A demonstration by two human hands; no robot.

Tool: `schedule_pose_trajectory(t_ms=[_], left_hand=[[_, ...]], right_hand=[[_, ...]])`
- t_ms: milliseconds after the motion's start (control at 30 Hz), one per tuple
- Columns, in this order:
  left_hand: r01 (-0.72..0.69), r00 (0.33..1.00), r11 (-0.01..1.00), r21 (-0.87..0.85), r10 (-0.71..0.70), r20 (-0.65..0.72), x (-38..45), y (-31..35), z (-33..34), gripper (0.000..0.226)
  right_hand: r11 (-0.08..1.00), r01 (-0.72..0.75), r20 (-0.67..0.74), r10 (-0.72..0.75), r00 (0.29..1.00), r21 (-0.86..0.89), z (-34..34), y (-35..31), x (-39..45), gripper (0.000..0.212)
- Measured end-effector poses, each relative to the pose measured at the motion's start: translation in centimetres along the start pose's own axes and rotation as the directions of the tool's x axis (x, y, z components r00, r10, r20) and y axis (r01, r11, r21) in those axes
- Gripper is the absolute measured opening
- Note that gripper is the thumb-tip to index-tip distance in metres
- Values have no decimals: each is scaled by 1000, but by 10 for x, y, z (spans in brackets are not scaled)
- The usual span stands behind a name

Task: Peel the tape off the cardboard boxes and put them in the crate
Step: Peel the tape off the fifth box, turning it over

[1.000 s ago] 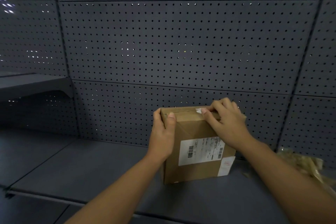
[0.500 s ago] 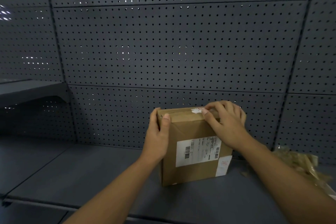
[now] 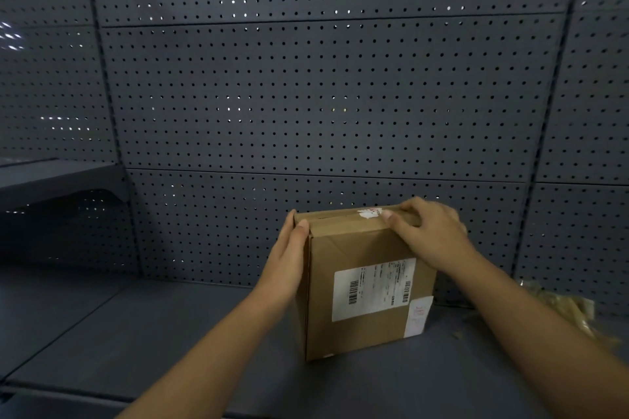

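Observation:
A brown cardboard box (image 3: 360, 286) stands upright on the dark grey shelf (image 3: 170, 343), its front bearing a white barcode label and a small pale sticker. Brown tape runs along its top edge, with a torn white scrap (image 3: 368, 213) stuck there. My left hand (image 3: 289, 258) grips the box's upper left corner, thumb on the front face. My right hand (image 3: 425, 231) lies over the top right edge, fingers curled on the tape line; what the fingertips hold is hidden. No crate is in view.
A perforated grey back panel (image 3: 323, 105) rises right behind the box. A crumpled pile of peeled brownish tape (image 3: 565, 309) lies on the shelf at the right. A higher shelf (image 3: 58, 177) juts out at the left.
The view has shifted slightly, so the box sits lower right in frame. My right hand slid a little to the right along the top edge. My left hand keeps its grip.

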State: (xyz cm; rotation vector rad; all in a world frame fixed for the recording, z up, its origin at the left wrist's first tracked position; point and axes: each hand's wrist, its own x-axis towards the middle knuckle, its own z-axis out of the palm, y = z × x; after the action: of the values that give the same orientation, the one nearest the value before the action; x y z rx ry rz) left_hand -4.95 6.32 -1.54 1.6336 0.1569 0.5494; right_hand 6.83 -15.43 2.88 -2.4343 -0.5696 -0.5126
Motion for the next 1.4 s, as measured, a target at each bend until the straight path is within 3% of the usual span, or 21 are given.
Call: schedule_pose_trajectory(t_ms=[167,367,467,600,733,833,933,1133,1267,1400], left_hand=[[-12,999,994,107,17,-42,-10,0,5,64],[-12,999,989,150,19,-45,-9,-3,-5,64],[-31,997,986,161,42,-63,-6,1,-4,62],[-55,993,981,187,74,-96,1,4,-3,57],[-90,986,975,202,116,-123,7,7,-3,49],[-115,984,971,210,139,-106,8,10,-5,42],[-96,985,973,210,124,-121,11,13,-5,39],[-32,982,973,228,72,-172,18,27,7,28],[1,994,908,418,46,-103,28,32,10,29],[-101,982,704,703,183,-43,37,35,16,31]], right_hand=[[979,201,-125,-204,971,-32,11,-23,-11,31],[964,243,-48,-249,967,-108,10,-21,-16,58],[965,254,-47,-258,965,-69,1,-14,-13,46],[983,185,-49,-185,982,0,-4,-9,-10,40],[999,-43,36,44,998,-25,-6,-9,-8,76],[990,-91,88,82,993,106,-9,-4,-9,86],[977,-65,69,52,996,203,-6,2,-12,78],[991,-43,7,43,999,124,-7,9,-14,51],[994,-64,-16,65,998,93,-12,6,-12,54],[986,-87,23,85,996,143,-18,5,-13,78]])
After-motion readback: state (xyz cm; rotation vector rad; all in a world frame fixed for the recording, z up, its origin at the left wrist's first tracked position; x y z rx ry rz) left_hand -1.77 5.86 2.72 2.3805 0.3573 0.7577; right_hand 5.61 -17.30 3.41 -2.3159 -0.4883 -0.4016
